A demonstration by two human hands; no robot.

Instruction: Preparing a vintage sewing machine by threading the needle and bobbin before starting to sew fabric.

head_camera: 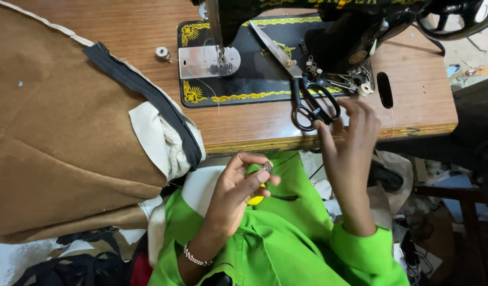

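Observation:
My left hand (234,191) is raised over my lap, its fingertips pinching a small silver metal bobbin part (267,167). A yellow object (256,200) shows just under that hand. My right hand (350,143) is lifted at the table's front edge, fingers spread, touching the black handles of large scissors (302,90) that lie on the black sewing machine base (244,85). A thin thread seems to run between the hands.
Brown fabric (58,132) with a black zipper strip (143,90) and cream lining (159,143) covers the left of the wooden table (413,79). A loose silver bobbin (162,52) lies near the needle plate (207,61). Clutter lies on the floor at right.

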